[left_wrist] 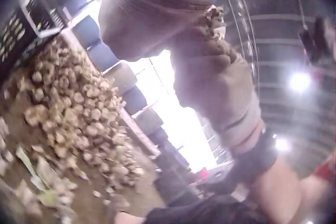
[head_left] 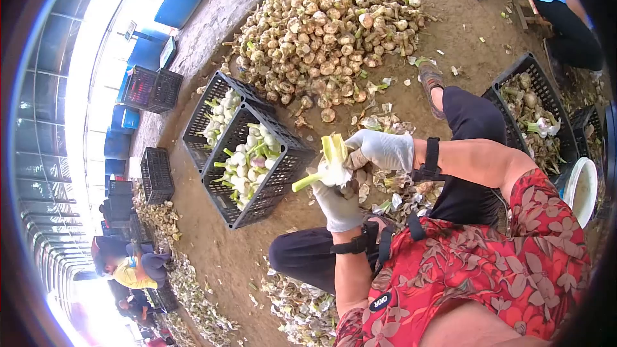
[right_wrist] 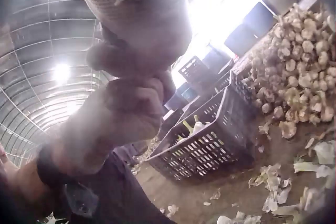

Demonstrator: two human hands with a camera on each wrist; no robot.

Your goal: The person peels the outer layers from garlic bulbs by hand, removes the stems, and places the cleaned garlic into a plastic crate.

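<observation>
A white bulb (head_left: 332, 168) with a green stalk and cut green leaves is held over my lap. My gloved left hand (head_left: 339, 204) grips it from below. The gloved right hand (head_left: 381, 149) pinches its outer skin at the top beside the leaves. In the left wrist view the left hand (left_wrist: 157, 14) fills the top, with the right hand (left_wrist: 215, 87) just behind it. In the right wrist view the right hand (right_wrist: 136, 14) is above the curled left hand (right_wrist: 131, 111). The bulb is hidden in both wrist views.
A big pile of unpeeled bulbs (head_left: 328, 32) lies on the dirt ahead. Two black crates (head_left: 292, 154) of cleaned white bulbs stand to its left. Peelings (head_left: 385, 122) litter the ground. A crate of trimmings (head_left: 514, 67) and a white bucket (head_left: 581, 186) stand at the right. Other people sit nearby.
</observation>
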